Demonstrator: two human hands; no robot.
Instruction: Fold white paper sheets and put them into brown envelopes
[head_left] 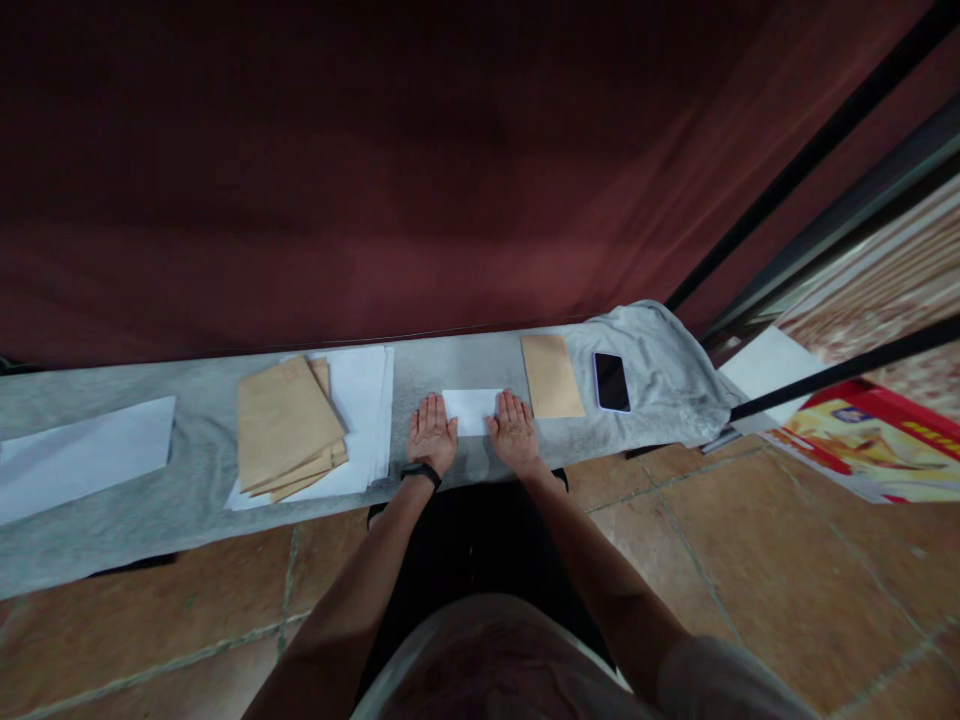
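Observation:
A small white folded sheet of paper (472, 412) lies on the grey cloth in front of me. My left hand (433, 437) rests flat at its left edge, fingers stretched out and pointing away from me. At the right edge my right hand (514, 434) lies the same way, its thumb at the paper. Neither hand grasps anything. Just right of my right hand is a brown envelope (553, 376). Left of my left hand, a stack of brown envelopes (289, 420) sits partly on top of white paper sheets (367, 400).
The grey cloth (202, 385) covers a long narrow surface. A phone (612, 382) lies to the right, and a long white sheet (90, 455) far left. A dark red panel (450, 200) rises behind. Black bars and a red-yellow box (877, 440) stand at right.

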